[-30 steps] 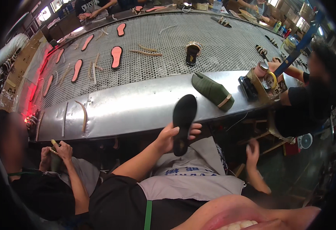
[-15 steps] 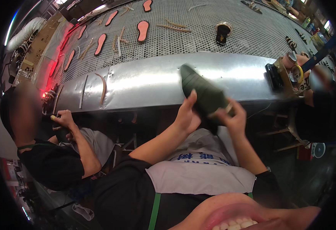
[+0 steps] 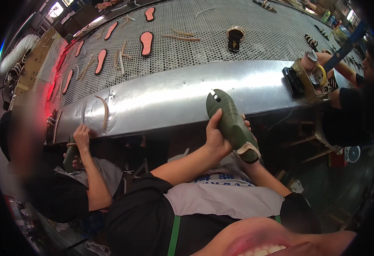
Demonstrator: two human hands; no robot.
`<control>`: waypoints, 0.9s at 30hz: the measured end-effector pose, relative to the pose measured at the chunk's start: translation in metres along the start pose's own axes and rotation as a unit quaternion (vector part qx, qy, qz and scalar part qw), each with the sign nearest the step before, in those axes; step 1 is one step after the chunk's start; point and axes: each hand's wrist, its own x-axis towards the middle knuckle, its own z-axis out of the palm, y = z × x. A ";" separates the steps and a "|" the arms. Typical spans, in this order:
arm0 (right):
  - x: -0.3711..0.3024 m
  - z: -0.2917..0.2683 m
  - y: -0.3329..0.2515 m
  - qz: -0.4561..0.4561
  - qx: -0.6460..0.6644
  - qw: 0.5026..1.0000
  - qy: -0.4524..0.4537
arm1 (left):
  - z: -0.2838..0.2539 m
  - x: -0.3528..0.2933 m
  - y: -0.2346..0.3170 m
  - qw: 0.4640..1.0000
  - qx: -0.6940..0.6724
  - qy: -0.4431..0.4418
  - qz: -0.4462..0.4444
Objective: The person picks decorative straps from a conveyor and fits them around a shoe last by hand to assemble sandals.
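A green shoe last, tilted lengthwise away from me, is held between both my hands just off the near edge of the metal table. My left hand is closed on its left side, thumb lying along the surface. Fingertips of my right hand wrap round the right side; most of that hand is hidden behind the last. A pale beige strip curls round the last's near end. Small white and black pieces show at its far end.
A metal ledge borders a perforated conveyor bearing several pink insoles, thin strips and a black sandal part. At left, a co-worker's hand works on another green last. A box with tape stands right.
The last has turned in my hands, bringing its strip-wrapped end toward me. My right hand has slipped behind it. The co-worker at left has moved a hand up to the table edge.
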 end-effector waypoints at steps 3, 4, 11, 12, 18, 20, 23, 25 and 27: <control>0.037 -0.048 0.048 0.266 0.424 0.819 -0.282 | -0.014 0.002 0.010 0.998 0.057 -0.011 -0.035; 0.032 -0.055 0.079 0.401 0.462 0.774 -0.161 | -0.017 0.004 0.009 0.989 0.124 -0.037 -0.069; 0.035 -0.058 0.009 0.063 0.260 0.960 -0.078 | -0.083 0.026 -0.014 0.958 0.255 -0.038 -0.129; 0.037 -0.061 0.004 0.006 0.181 0.977 -0.111 | -0.080 0.026 -0.014 0.959 0.253 -0.040 -0.120; 0.037 -0.043 -0.008 -0.022 0.105 0.977 -0.187 | -0.091 0.025 -0.008 0.959 0.261 -0.019 -0.108; 0.031 -0.041 -0.009 -0.017 0.107 0.977 -0.181 | -0.093 0.022 -0.005 0.959 0.259 -0.014 -0.113; 0.030 -0.042 -0.010 -0.035 0.090 0.979 -0.181 | -0.081 0.017 0.010 0.937 0.310 -0.001 -0.161; 0.030 -0.049 -0.014 -0.041 0.085 0.976 -0.194 | -0.065 0.004 0.038 0.853 0.434 0.028 -0.290; 0.035 -0.053 -0.010 -0.039 0.063 0.970 -0.233 | -0.039 0.004 0.088 0.661 0.636 -0.077 -0.391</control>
